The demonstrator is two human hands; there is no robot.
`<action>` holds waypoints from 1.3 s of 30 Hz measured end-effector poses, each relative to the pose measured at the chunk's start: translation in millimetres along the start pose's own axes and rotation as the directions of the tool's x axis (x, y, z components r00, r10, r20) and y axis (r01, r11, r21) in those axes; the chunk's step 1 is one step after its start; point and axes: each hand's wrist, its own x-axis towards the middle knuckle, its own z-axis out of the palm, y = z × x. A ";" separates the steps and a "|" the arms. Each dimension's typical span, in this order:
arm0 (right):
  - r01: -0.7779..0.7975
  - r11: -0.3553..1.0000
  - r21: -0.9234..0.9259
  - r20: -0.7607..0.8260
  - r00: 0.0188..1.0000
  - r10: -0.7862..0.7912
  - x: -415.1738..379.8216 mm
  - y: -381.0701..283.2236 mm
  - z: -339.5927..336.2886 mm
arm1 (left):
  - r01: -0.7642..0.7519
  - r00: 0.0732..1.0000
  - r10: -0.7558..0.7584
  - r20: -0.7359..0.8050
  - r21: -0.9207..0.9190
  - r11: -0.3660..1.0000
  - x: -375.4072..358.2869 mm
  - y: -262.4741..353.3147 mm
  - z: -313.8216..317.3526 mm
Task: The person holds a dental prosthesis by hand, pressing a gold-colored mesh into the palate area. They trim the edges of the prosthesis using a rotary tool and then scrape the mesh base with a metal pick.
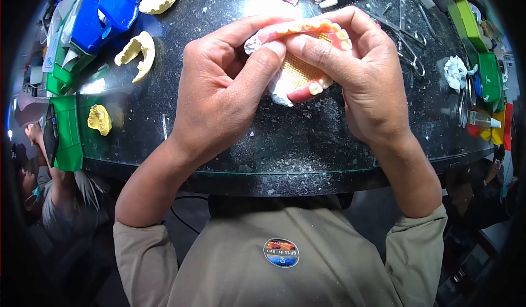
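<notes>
Both of my hands grip a denture above the black work table. It has pink gum wax, a row of ivory teeth and a gold mesh plate, with white plaster along its left side. My left hand is closed on the left end, its thumb pressing on the inner face. From the other side my right hand holds the toothed rim, its thumb lying over the gold mesh. Fingertips behind the denture are hidden.
Yellow dental casts lie on the table's left, near blue bins and a green bin. Scissors-like metal tools and a crumpled white lump are at right. White dust covers the front edge. Another person sits far left.
</notes>
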 end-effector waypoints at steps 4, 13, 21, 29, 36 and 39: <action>0.007 0.999 -0.048 -0.002 1.000 -0.008 0.4 -0.5 -0.1 | 0.001 1.000 -0.001 -0.005 0.012 1.000 -0.2 0.5 0.7; -0.010 1.000 -0.029 0.006 1.000 0.010 1.1 -0.6 -1.6 | 0.067 0.997 -0.069 -0.030 -0.048 0.997 0.1 1.9 3.4; -0.024 1.000 -0.020 0.010 1.000 0.024 0.6 -0.9 0.5 | 0.074 0.997 -0.076 -0.026 -0.045 0.996 -0.5 2.2 2.7; -0.021 0.998 -0.051 0.004 1.000 0.021 0.8 -0.7 0.0 | 0.076 0.996 -0.077 -0.033 -0.026 0.997 0.0 1.5 1.3; -0.041 0.999 0.015 0.057 0.998 0.040 8.4 -10.8 -9.2 | 0.029 0.987 -0.059 -0.152 -0.190 0.981 3.1 2.0 2.8; -0.034 0.999 -0.038 0.110 0.993 0.038 9.9 -11.2 -16.6 | 0.049 0.987 -0.089 -0.136 -0.271 0.961 3.7 4.2 -0.8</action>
